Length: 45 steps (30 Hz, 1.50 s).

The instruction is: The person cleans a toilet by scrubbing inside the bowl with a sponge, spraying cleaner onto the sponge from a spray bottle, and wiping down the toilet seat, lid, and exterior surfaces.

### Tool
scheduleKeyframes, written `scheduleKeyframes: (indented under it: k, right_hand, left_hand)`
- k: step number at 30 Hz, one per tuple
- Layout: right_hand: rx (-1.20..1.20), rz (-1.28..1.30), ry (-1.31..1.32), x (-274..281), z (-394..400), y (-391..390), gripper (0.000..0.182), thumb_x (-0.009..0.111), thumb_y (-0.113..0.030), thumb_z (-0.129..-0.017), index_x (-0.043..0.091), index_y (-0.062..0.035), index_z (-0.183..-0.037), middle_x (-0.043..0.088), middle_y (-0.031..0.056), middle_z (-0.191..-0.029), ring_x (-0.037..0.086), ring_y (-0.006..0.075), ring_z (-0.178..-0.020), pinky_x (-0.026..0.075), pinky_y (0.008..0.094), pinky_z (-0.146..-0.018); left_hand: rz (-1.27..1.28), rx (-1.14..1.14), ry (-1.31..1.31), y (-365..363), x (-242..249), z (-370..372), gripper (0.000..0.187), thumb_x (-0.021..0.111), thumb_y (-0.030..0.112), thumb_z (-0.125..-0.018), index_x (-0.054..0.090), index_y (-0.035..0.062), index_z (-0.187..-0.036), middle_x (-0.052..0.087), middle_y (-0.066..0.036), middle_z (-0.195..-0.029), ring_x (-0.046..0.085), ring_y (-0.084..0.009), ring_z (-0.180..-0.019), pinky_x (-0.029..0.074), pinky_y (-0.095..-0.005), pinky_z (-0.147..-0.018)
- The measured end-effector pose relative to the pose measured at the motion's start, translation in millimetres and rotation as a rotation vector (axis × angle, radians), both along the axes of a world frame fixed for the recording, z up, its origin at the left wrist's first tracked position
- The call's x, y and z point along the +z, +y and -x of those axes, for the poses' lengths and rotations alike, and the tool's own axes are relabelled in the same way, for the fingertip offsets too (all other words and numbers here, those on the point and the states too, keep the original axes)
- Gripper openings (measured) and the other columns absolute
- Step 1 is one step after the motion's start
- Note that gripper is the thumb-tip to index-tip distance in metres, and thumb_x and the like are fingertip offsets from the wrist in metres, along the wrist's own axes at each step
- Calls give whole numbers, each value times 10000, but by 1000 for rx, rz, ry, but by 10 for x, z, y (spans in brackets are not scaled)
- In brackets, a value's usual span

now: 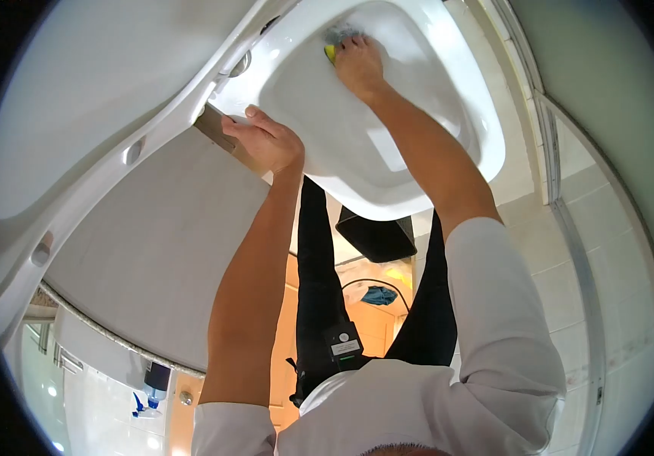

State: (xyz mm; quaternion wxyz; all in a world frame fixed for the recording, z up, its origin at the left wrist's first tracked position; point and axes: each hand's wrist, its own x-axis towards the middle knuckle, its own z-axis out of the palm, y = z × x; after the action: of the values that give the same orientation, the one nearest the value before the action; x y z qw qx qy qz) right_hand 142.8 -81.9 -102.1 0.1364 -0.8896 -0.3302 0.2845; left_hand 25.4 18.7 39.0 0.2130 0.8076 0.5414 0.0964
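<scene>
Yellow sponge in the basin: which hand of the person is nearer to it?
Right. The right hand is holding the yellow sponge inside the basin; the left hand is farther away, at the basin's left edge.

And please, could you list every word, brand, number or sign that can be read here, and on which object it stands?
No text can be read with certainty.
White label on the black device, low in the picture: too small to read.
Pale round mark above that label: also too small.

One head-worn view, facing steeply downward, wide (its corners curve into black); rather near to the sink point(327, 114)
</scene>
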Motion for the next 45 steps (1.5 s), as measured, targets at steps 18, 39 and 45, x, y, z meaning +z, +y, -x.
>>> scheduleKeyframes:
  k: [18,39,45]
  right_hand:
    - [-173,-337,196,642,1090,-369,544,571,14,-882,556,-25,-1424,505,186,-1497,480,405,-1378,437,493,-1162]
    - [456,172,-631,558,-396,-722,414,604,-162,-936,657,-35,-1326,566,111,-1457,495,278,-1380,382,390,-1165]
    - [178,258,-363,867,708,-1517,537,558,-139,-970,539,47,-1474,450,155,-1593,393,308,-1503,407,426,-1168]
  left_hand:
    - [93,19,3,32,15,30,792,327,485,-1115,258,-221,-1466,525,-392,-1243,601,-496,-1117,484,-508,-970]
    - [92,-16,28,28,12,35,821,291,492,-1118,220,-230,-1502,408,-411,-1431,497,-518,-1307,427,-524,-1112]
    - [149,39,-37,17,134,-40,822,316,501,-1108,235,-225,-1485,404,-418,-1432,486,-539,-1304,421,-530,-1111]
